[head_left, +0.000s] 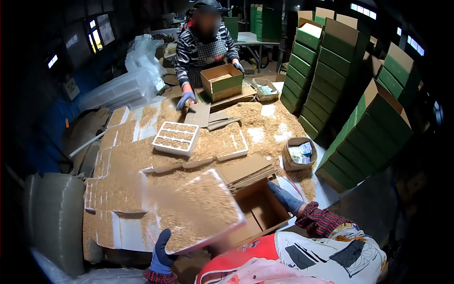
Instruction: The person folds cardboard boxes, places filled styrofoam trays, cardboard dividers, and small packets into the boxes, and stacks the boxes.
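Note:
My left hand, in a dark blue glove, grips the near left edge of a white foam tray heaped with wood shavings. The tray is tilted and blurred by motion; some shavings seem to fall from its left side. An open cardboard box stands right of the tray, and the tray's right end overlaps its left side. My gloved right hand holds the box at its far right wall; part of its fingers is hidden. Behind the box lies a stack of flat cardboard sheets.
Shavings and foam trays cover the table, with one divided white tray on top. A basket of small packets stands at right. Stacks of green boxes line the right side. Across the table, a co-worker handles a green box.

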A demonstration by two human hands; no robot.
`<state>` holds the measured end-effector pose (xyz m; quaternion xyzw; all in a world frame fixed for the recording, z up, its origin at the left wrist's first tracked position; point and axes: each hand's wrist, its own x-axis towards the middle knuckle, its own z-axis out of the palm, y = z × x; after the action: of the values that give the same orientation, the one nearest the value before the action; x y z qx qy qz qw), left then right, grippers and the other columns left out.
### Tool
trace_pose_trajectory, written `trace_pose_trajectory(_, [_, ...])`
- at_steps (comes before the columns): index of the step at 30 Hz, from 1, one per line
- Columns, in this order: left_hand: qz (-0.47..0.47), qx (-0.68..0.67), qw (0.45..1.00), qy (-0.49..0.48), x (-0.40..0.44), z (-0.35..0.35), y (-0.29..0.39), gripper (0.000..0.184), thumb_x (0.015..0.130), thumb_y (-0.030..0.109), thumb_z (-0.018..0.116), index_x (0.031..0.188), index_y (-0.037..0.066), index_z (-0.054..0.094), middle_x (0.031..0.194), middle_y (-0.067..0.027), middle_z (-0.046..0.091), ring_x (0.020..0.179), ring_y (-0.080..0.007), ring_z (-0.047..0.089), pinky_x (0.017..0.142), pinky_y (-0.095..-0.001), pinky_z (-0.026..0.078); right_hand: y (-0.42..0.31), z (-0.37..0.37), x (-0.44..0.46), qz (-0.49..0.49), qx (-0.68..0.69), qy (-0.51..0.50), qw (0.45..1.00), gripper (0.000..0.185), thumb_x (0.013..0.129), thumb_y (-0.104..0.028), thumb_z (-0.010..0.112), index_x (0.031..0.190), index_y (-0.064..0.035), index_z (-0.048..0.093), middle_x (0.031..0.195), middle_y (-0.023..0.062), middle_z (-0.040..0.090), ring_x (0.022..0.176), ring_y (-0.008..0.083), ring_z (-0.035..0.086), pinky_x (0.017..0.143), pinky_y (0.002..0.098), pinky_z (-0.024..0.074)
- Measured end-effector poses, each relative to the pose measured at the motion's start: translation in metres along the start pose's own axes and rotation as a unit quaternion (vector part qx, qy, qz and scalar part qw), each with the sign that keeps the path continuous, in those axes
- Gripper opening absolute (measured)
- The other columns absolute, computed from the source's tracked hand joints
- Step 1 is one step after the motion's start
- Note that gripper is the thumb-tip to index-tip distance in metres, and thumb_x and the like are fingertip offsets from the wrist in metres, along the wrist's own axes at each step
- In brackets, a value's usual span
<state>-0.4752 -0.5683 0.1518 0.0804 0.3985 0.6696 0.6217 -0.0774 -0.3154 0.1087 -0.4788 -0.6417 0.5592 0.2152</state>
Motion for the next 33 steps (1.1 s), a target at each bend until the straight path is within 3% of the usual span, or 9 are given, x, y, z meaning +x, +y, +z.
trace_pose_trajectory(3, [0.029,0.325,0.941,-0.086,0.009,0.026,-0.009,0.057,0.084,0.013,0.069,0.136,0.004,0.046,0.136,-0.0180,0.048,0.127,-0.0350,0.046,0.106,-0.0446,0.040,-0.013,-0.005,0.002,-0.011,0.047,-0.046,0.998,0.063,0.102,-0.043,0.031,0.142,0.0048,0.032,0.149,0.0140,0.035,0.136,0.0195,0.033,0.115,0.0282,0.0202])
trace_pose_trajectory(5, [0.228,0.640,0.691,-0.249,0.007,0.064,-0.002,0.068,0.070,0.003,0.080,0.132,0.005,0.051,0.131,-0.0190,0.051,0.127,-0.0346,0.046,0.104,-0.0433,0.040,-0.025,-0.005,0.002,0.086,0.171,-0.066,0.979,0.070,0.099,-0.051,0.035,0.145,0.0021,0.030,0.148,0.0111,0.035,0.136,0.0214,0.031,0.112,0.0283,0.0222])
trace_pose_trajectory(11, [0.280,0.716,0.578,-0.275,0.033,0.102,0.004,0.058,0.080,0.004,0.071,0.133,0.005,0.046,0.130,-0.0193,0.052,0.116,-0.0311,0.055,0.097,-0.0407,0.046,0.023,-0.003,0.028,0.024,0.054,-0.078,0.995,0.073,0.099,-0.055,0.030,0.145,0.0011,0.027,0.152,0.0163,0.026,0.142,0.0244,0.021,0.116,0.0325,0.0167])
trace_pose_trajectory(13, [-0.042,0.373,0.925,-0.057,0.031,0.149,-0.004,0.056,0.089,0.016,0.062,0.138,0.004,0.038,0.132,-0.0157,0.050,0.115,-0.0292,0.056,0.097,-0.0395,0.046,0.019,0.002,0.011,-0.039,0.048,-0.011,0.998,0.057,0.102,-0.045,0.029,0.136,-0.0001,0.042,0.140,0.0164,0.046,0.128,0.0247,0.043,0.107,0.0321,0.0313])
trace_pose_trajectory(15, [-0.046,0.404,0.910,-0.079,0.025,0.187,-0.021,0.061,0.093,0.024,0.055,0.143,0.002,0.028,0.134,-0.0132,0.048,0.118,-0.0262,0.052,0.099,-0.0374,0.043,0.018,-0.018,0.018,-0.043,-0.018,-0.142,0.989,0.068,0.100,-0.053,0.026,0.145,-0.0011,0.028,0.151,0.0177,0.029,0.137,0.0243,0.032,0.112,0.0317,0.0237])
trace_pose_trajectory(22, [-0.029,0.486,0.871,-0.062,0.047,0.185,-0.073,0.071,0.085,0.017,0.067,0.143,0.006,0.026,0.124,-0.0113,0.051,0.106,-0.0191,0.054,0.085,-0.0311,0.048,0.023,-0.044,0.033,0.005,0.008,-0.098,0.995,0.077,0.091,-0.062,0.043,0.135,0.0012,0.045,0.137,0.0198,0.048,0.127,0.0268,0.047,0.107,0.0334,0.0333])
trace_pose_trajectory(24, [-0.037,0.476,0.878,-0.034,0.047,0.188,-0.082,0.066,0.085,0.017,0.067,0.139,0.007,0.031,0.114,-0.0081,0.055,0.081,-0.0113,0.054,0.064,-0.0243,0.046,0.016,-0.097,0.056,-0.063,-0.022,0.056,0.996,0.061,0.085,-0.045,0.066,0.128,-0.0027,0.056,0.124,0.0167,0.060,0.116,0.0252,0.057,0.101,0.0322,0.0421])
trace_pose_trajectory(28, [-0.051,0.552,0.832,0.012,0.052,0.155,-0.099,0.050,0.086,0.028,0.068,0.126,0.006,0.046,0.069,-0.0003,0.053,0.055,-0.0080,0.046,0.046,-0.0258,0.037,0.084,-0.200,0.137,-0.090,-0.411,0.221,0.880,0.053,0.077,-0.041,0.066,0.120,-0.0107,0.060,0.115,0.0166,0.063,0.108,0.0323,0.059,0.092,0.0421,0.0464])
trace_pose_trajectory(33, [-0.076,0.647,0.759,0.013,0.062,0.126,-0.106,0.055,0.085,0.034,0.068,0.121,-0.002,0.049,0.091,-0.0171,0.060,0.081,-0.0273,0.059,0.069,-0.0371,0.048,0.131,-0.229,0.171,0.084,-0.564,0.091,0.816,0.039,0.080,-0.040,0.063,0.111,-0.0175,0.068,0.108,0.0113,0.068,0.098,0.0278,0.065,0.085,0.0498,0.0462])
